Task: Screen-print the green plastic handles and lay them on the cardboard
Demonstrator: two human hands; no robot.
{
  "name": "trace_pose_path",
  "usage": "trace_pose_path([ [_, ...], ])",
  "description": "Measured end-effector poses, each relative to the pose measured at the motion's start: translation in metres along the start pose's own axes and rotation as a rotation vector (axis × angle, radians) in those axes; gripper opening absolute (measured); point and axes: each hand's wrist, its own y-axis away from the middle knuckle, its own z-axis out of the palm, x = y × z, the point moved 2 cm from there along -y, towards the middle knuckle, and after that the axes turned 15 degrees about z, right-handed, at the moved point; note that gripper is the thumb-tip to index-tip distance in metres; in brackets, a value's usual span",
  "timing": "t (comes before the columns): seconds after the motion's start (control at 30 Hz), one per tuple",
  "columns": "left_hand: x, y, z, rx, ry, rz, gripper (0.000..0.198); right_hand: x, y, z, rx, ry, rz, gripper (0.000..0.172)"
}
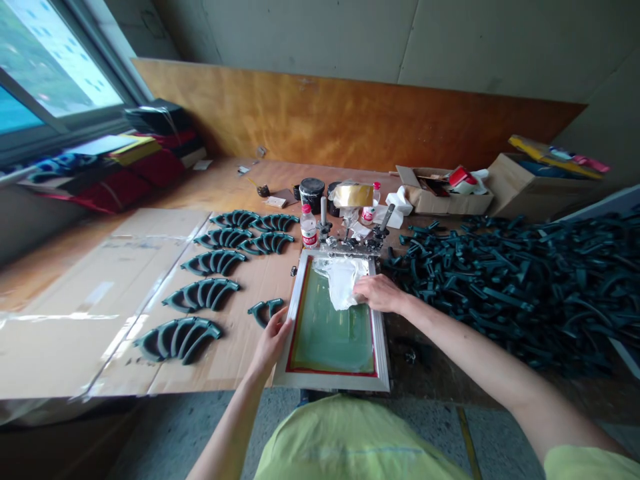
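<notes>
A silkscreen frame (336, 381) with a green mesh lies in front of me, its far end at a metal clamp (345, 249). My right hand (380, 293) pinches a crumpled white cloth (342, 285) against the upper part of the mesh; whether it is cloth or paper is hard to tell. My left hand (276, 335) grips the frame's left edge, fingertips partly hidden. Just beyond those fingers, a small group of dark green curved plastic pieces (266, 311) rests on the cardboard (165, 273).
Rows of similar curved pieces (193, 293) stand on the left. A big heap of them (520, 287) covers the right side. Behind the clamp are plastic bottles (309, 230), a dark tub (312, 193) and a tape roll (353, 195). Cardboard boxes (530, 183) stand at the back right.
</notes>
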Motion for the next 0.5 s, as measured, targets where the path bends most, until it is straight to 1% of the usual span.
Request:
trace_pose_path([
  [0.07,0.004,0.001,0.000,0.011,0.004,0.006,0.080,-0.002,-0.008,0.001,0.069,-0.030,0.076,0.016],
  [0.13,0.007,0.001,0.000,0.023,0.005,0.007,0.081,-0.006,-0.010,0.013,0.170,-0.054,0.110,0.023],
  [0.23,0.008,0.001,-0.001,0.025,0.005,0.002,0.082,-0.012,0.005,0.036,0.236,-0.083,0.035,0.035],
  [0.3,0.009,0.002,-0.001,0.021,0.013,0.002,0.080,-0.012,0.016,0.042,0.231,-0.105,-0.011,0.034],
  [0.37,0.011,0.002,-0.001,0.016,0.022,0.004,0.078,-0.008,0.015,0.033,0.208,-0.133,-0.011,0.030],
  [0.43,0.017,0.004,-0.001,0.011,0.026,-0.001,0.078,-0.003,0.000,0.015,0.213,-0.181,0.061,0.029],
  [0.5,0.029,0.006,-0.003,0.003,0.031,-0.015,0.081,0.002,-0.027,-0.005,0.233,-0.229,0.187,0.043],
])
